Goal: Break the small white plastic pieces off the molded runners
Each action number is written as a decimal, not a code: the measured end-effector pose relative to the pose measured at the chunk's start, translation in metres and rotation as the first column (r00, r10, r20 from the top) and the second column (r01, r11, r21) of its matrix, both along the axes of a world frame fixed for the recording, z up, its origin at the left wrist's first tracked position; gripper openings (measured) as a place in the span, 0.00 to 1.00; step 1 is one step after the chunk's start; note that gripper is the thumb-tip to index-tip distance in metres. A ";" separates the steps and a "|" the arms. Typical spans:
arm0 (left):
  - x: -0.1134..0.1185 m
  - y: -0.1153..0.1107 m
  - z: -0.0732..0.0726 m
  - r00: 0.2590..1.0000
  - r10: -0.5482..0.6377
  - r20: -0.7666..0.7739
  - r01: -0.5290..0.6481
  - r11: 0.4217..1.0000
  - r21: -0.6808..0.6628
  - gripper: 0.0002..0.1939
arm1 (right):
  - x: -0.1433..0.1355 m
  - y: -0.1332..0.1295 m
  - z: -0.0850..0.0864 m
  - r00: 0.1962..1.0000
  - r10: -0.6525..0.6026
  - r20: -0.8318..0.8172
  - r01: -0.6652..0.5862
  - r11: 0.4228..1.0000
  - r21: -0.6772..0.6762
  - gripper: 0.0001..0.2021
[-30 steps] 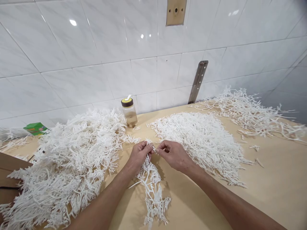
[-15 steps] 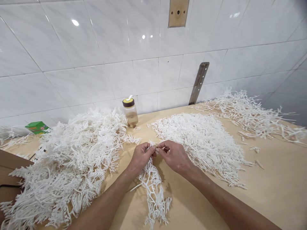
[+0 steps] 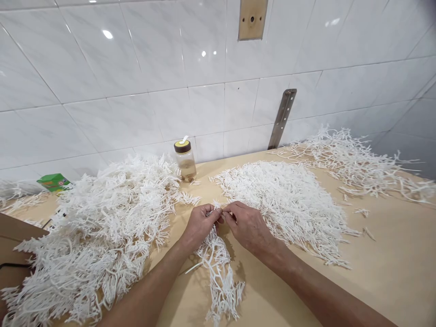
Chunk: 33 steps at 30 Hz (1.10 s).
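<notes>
White branched strand point(image 3: 218, 268), hanging below left hand point(image 3: 200, 227) | likely light, springy, snap-prone; best taken by main stem | pinched in left fingertips; right hand point(image 3: 250, 227) fingertips closed together beside them, grip contents indiscernible

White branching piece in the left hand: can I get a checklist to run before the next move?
1. Left hand gripping the white branching piece: ok.
2. Right hand up at the left fingertips: ok.
3. Right fingertips holding a strand: cannot tell, too small.
4. Jar upright, lid on: ok.
5. Table right of the middle pile free of loose bits: not ok.
</notes>
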<state>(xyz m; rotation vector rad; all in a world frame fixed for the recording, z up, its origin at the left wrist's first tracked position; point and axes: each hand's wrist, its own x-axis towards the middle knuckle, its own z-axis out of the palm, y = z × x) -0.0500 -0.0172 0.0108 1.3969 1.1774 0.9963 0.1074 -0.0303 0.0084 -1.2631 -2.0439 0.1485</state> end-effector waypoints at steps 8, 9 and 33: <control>0.001 0.000 0.002 0.994 0.018 -0.108 -0.010 0.997 0.079 0.18 | -0.005 -0.002 -0.003 0.997 -0.039 0.071 0.039 0.999 -0.004 0.10; 0.001 0.000 0.002 0.990 0.027 -0.140 -0.012 0.994 0.105 0.18 | -0.005 -0.001 -0.004 0.996 -0.035 0.078 0.035 0.999 -0.007 0.10; -0.002 0.002 -0.005 0.995 0.019 -0.093 -0.011 0.996 0.092 0.18 | 0.013 0.011 0.006 0.980 -0.030 -0.194 -0.021 0.966 -0.259 0.11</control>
